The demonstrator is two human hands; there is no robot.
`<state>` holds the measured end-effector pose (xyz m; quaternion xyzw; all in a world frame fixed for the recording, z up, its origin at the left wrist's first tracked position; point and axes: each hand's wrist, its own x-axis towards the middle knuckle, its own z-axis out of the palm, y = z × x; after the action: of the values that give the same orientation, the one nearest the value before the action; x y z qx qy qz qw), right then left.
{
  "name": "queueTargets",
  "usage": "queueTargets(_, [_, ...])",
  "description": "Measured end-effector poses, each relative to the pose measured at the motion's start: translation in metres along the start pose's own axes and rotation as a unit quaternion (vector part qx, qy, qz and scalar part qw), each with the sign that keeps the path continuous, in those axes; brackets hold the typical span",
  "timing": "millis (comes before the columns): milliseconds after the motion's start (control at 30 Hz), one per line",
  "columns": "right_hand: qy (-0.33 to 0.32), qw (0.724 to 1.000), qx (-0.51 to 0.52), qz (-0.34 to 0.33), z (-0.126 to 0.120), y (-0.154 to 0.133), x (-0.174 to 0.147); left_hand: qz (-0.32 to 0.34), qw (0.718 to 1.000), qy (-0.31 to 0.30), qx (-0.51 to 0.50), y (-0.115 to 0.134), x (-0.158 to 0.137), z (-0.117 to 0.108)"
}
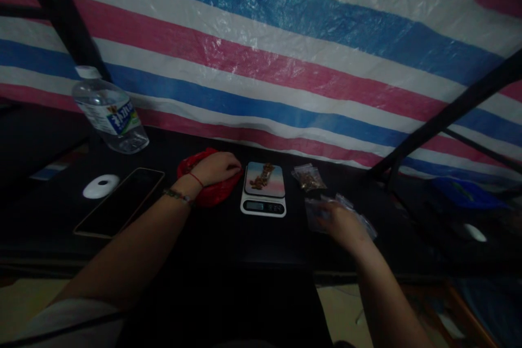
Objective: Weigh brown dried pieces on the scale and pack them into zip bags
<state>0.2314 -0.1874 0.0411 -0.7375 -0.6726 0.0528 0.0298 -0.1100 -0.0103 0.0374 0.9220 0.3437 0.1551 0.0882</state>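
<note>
Fingers of our left hand are curling loosely over the red bag, resting on it. Right beside, the scale is carrying brown bits. Our right hand is blurring over clear bags; grip unclear.

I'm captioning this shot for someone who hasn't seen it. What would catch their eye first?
The striped tarp in red, white and blue fills the whole background. Below it, on the dark table, a small kitchen scale with brown bits on top sits at the centre. The left hand rests on a red bag beside it, and the right hand touches clear plastic bags.
</note>
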Motion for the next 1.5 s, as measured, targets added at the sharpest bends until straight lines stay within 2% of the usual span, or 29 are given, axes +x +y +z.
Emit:
queueTargets(133, [-0.008,1.000,0.007,-0.010,0.020,0.006,-0.022,0.074,0.996,-0.012,-0.042,0.020,0.005,0.010])
queueTargets(300, [0.002,1.000,0.019,0.000,0.033,0.005,-0.026,0.110,0.989,-0.042,-0.089,0.030,0.007,0.019])
queueTargets(533, [-0.011,0.999,0.037,-0.004,0.039,-0.004,-0.020,0.103,0.987,-0.063,-0.105,0.032,0.010,0.027])
queueTargets(733, [-0.046,0.998,-0.039,-0.030,0.034,-0.016,-0.018,0.083,0.993,-0.042,-0.079,0.030,0.011,0.028])
queueTargets(833, [-0.072,0.994,-0.049,-0.073,0.025,-0.018,-0.017,0.052,0.997,-0.017,-0.053,0.016,0.008,0.018])
queueTargets(967, [-0.086,0.991,-0.021,-0.099,0.008,-0.018,-0.007,-0.035,0.999,-0.009,-0.003,-0.017,-0.002,0.000])
queueTargets(1067, [-0.033,0.996,0.038,-0.078,-0.005,-0.017,0.006,-0.105,0.993,-0.046,0.017,-0.035,-0.010,-0.009])
queueTargets(1167, [0.044,0.992,0.106,-0.050,-0.014,-0.013,0.019,-0.132,0.989,-0.061,0.029,-0.041,-0.014,-0.011])
queueTargets(1267, [0.141,0.968,0.207,-0.026,-0.022,-0.008,0.029,-0.113,0.992,-0.042,0.043,-0.035,-0.013,-0.010])
queueTargets(1367, [0.237,0.910,0.339,-0.008,-0.030,-0.014,0.036,-0.083,0.996,0.019,0.037,-0.021,-0.009,-0.007])
queueTargets(1433, [0.238,0.875,0.421,-0.023,-0.033,-0.030,0.040,-0.045,0.998,0.047,0.002,-0.008,-0.005,-0.004])
queueTargets(1500, [0.187,0.853,0.482,-0.070,-0.033,-0.053,0.046,0.004,0.997,0.054,-0.048,0.006,-0.002,0.001])
